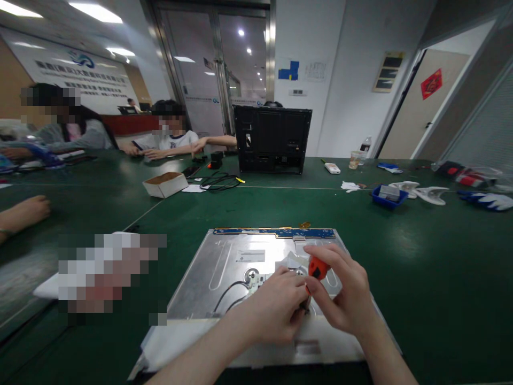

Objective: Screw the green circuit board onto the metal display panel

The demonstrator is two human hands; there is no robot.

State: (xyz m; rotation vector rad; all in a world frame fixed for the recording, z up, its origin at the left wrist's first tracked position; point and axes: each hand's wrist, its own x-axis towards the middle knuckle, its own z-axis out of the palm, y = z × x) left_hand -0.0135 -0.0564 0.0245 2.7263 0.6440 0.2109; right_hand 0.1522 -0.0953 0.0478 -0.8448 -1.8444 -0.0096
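A flat silver metal panel (pixel 224 267) lies on the green table, with a blue circuit strip (pixel 256 232) along its far edge. My right hand (pixel 340 289) holds a red-orange screwdriver handle (pixel 318 267) between thumb and fingers, over the panel's right half. Close against its left side, my left hand (pixel 276 305) is bent down onto a small circuit board (pixel 254 280) at the panel's middle; its fingertips are mostly hidden, and what they pinch cannot be made out. Black cables (pixel 226 294) run from the board toward the near side. White film (pixel 180 342) covers the panel's near part.
A black monitor back (pixel 272 139) stands at the far side. Further off are an open white box (pixel 165 184), black cable (pixel 220 182) and a blue tray (pixel 388 197). Other people sit at the left; a person's hand (pixel 30 214) rests on the table.
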